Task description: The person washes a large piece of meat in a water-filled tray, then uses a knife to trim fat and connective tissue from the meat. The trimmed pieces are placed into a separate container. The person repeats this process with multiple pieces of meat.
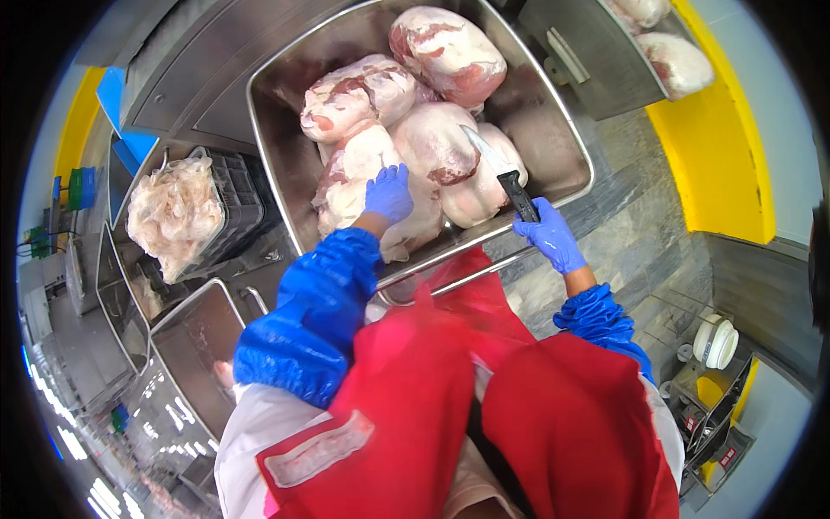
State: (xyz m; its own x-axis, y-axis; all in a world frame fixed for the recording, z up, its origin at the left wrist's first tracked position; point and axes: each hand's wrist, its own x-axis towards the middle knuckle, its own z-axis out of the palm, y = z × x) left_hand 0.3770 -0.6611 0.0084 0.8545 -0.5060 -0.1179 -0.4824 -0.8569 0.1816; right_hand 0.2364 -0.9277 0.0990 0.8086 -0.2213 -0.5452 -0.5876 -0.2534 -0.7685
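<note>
A large steel tub [568, 164] holds several pale pink cuts of meat [443, 52]. My left hand [389, 195], in a purple glove, rests on a pale, fatty piece [354, 208] at the tub's lower left, fingers apart. My right hand [546, 235], also gloved, grips a knife by its black handle [517, 192] at the tub's right rim, the blade angled up-left over the meat. Blue sleeve covers and a red apron cover my arms and body.
A crate [242, 199] heaped with pale scraps [169, 212] stands at the left. An empty-looking steel bin [197, 355] is below it. At upper right are another steel container [588, 65] with meat and a yellow barrier [726, 156]. Tiled floor [627, 216] shows right.
</note>
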